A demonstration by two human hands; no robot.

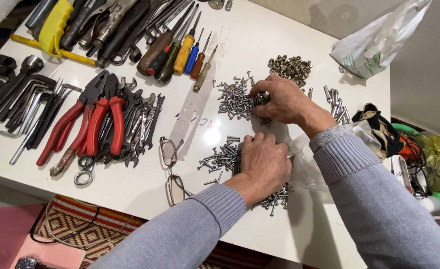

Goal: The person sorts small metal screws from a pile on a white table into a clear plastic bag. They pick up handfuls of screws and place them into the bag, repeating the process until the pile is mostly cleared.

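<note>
My left hand (262, 164) rests palm down on a pile of silver screws (220, 157) near the front of the white table (240, 45); its fingers are curled over the screws. My right hand (284, 102) reaches into a second heap of screws (232, 97) further back, its fingertips pinched among them. Whether it holds a screw is hidden by the fingers. Both arms wear grey knit sleeves. A clear plastic bag (304, 159) lies under my right wrist.
Red-handled pliers (100, 122), spanners (140, 119), hex keys (30, 107) and screwdrivers (185, 50) line the left and back. Glasses (172, 167) lie beside the screws. Nuts (289, 66), bolts (335, 102), a white bag (374, 42) and a dark glove (379, 127) sit right.
</note>
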